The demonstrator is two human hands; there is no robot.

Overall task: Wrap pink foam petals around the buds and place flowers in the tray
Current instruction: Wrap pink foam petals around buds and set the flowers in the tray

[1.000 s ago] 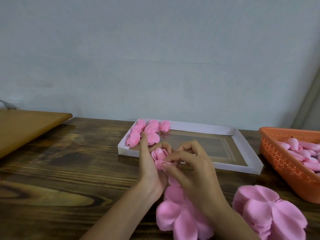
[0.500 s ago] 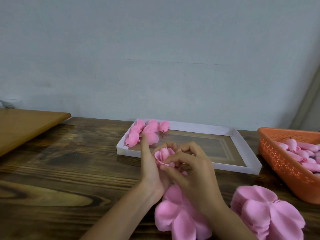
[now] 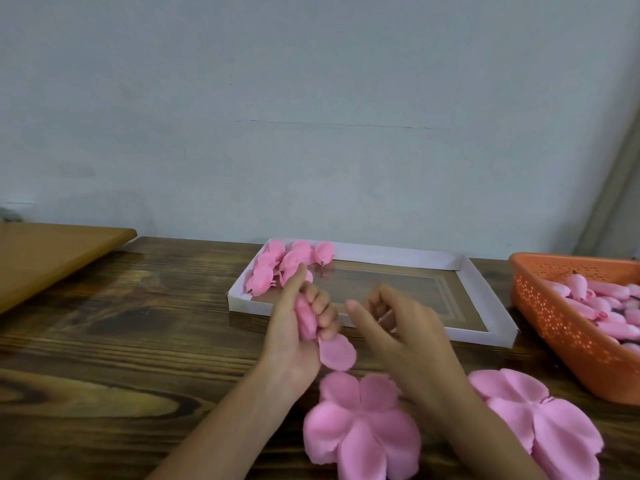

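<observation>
My left hand [image 3: 298, 327] grips a pink foam flower [image 3: 307, 318], its fingers curled round the wrapped bud, and one loose petal [image 3: 337, 351] hangs below the fist. My right hand [image 3: 398, 327] hovers just to the right, fingers loosely curled, holding nothing and blurred by motion. Behind both hands lies the white tray [image 3: 481, 289], with several finished pink flowers [image 3: 284, 265] in its far left corner. Flat petal sheets lie near me: one pile [image 3: 360, 427] under my wrists and another pile [image 3: 540, 420] to the right.
An orange perforated basket [image 3: 554, 317] of pink buds [image 3: 602, 303] stands at the right edge. A lighter wooden board [image 3: 52, 251] overlaps the dark wooden table [image 3: 121, 341] at the left. A pale wall rises right behind the tray.
My right hand has let go of the flower and drawn away to the right. The left hand has closed round the flower and tipped it, with one petal now hanging free.
</observation>
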